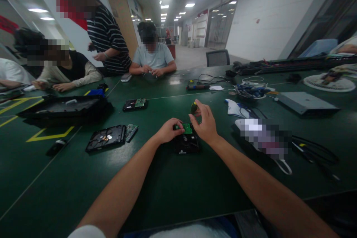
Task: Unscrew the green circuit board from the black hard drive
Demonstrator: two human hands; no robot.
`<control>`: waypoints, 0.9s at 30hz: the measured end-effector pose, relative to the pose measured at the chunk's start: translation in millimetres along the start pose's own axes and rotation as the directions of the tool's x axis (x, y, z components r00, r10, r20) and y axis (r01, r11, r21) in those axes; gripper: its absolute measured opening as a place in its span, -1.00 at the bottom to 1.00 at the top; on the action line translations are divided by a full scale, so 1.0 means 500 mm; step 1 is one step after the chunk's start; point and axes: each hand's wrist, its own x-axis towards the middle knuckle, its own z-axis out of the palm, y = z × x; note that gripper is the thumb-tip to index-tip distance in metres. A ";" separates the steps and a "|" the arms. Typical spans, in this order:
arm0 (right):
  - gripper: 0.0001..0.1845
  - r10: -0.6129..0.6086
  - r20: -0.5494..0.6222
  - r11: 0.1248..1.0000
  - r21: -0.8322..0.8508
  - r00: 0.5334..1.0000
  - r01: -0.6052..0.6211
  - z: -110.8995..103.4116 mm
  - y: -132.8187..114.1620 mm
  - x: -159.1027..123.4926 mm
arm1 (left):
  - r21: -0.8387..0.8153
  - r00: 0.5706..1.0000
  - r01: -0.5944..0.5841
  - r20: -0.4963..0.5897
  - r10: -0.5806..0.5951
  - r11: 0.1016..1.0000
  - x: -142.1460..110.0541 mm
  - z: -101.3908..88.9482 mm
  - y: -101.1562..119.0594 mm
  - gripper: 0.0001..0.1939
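A black hard drive point(186, 145) lies on the table in front of me, a green circuit board point(187, 129) at its far end. My left hand point(169, 131) is at the left edge of the board, thumb and fingers closed together; whatever is between them is hidden. Above the board's right side, my right hand point(205, 123) grips a screwdriver point(194, 108) by its dark handle with a yellow-green end. The screwdriver's tip cannot be made out.
Left are another hard drive point(107, 138), a loose circuit board point(131, 132), a drive with exposed board point(135, 104) and a black tray point(67, 106). Right are a blurred white-edged item point(262, 137), cables point(318, 150) and a grey metal box point(308, 102). Several people are across the table.
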 end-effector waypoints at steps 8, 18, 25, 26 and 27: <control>-0.39 0.002 -0.005 1.000 -0.006 1.000 -0.002 -0.004 -0.003 0.001 | 0.007 1.000 -0.008 0.005 0.008 1.000 0.001 0.000 -0.002 -0.92; -0.37 0.026 0.001 1.000 -0.009 1.000 -0.026 -0.001 -0.001 0.000 | -0.001 1.000 0.018 0.007 -0.018 1.000 0.000 0.000 0.002 -0.93; -0.36 0.014 0.022 1.000 -0.012 1.000 -0.014 -0.001 0.000 -0.001 | -0.013 1.000 0.001 0.002 -0.001 1.000 0.001 0.002 0.000 -0.93; -0.37 0.016 0.019 1.000 -0.010 1.000 -0.016 -0.001 0.001 -0.001 | -0.010 1.000 0.002 0.002 -0.002 1.000 0.001 0.002 -0.001 -0.93; -0.38 0.017 0.014 1.000 -0.011 1.000 -0.017 -0.001 0.002 -0.001 | -0.007 1.000 0.005 0.003 -0.005 1.000 0.001 0.002 -0.001 -0.93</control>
